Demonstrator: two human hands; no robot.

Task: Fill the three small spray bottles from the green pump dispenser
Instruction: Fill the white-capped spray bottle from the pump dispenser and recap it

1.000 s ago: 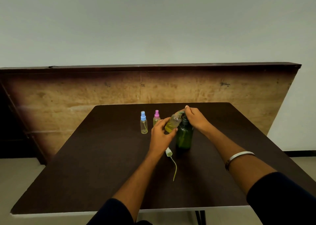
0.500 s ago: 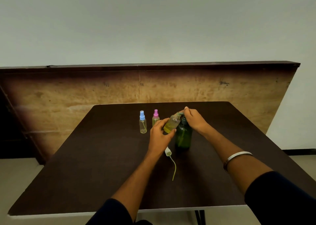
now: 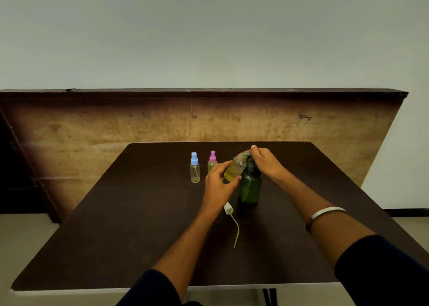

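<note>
The green pump dispenser [image 3: 249,187] stands upright in the middle of the dark table [image 3: 116,224]. My right hand [image 3: 267,163] rests on its pump head, fingers curled over the nozzle. My left hand [image 3: 219,181] holds an uncapped small spray bottle [image 3: 235,169] tilted against the nozzle; yellow liquid sits in its lower part. That bottle's white spray cap with its dip tube [image 3: 229,211] lies flat on the table near my left wrist. A blue-capped spray bottle [image 3: 195,169] and a pink-capped spray bottle [image 3: 212,160] stand upright to the left.
A worn wooden panel [image 3: 162,124] runs behind the table under a pale wall. The table's near edge [image 3: 209,288] is light-coloured. A metal bangle [image 3: 325,214] circles my right wrist.
Both hands and the tilted bottle keep nearly the same pose at the pump head. The view has shifted very slightly.
</note>
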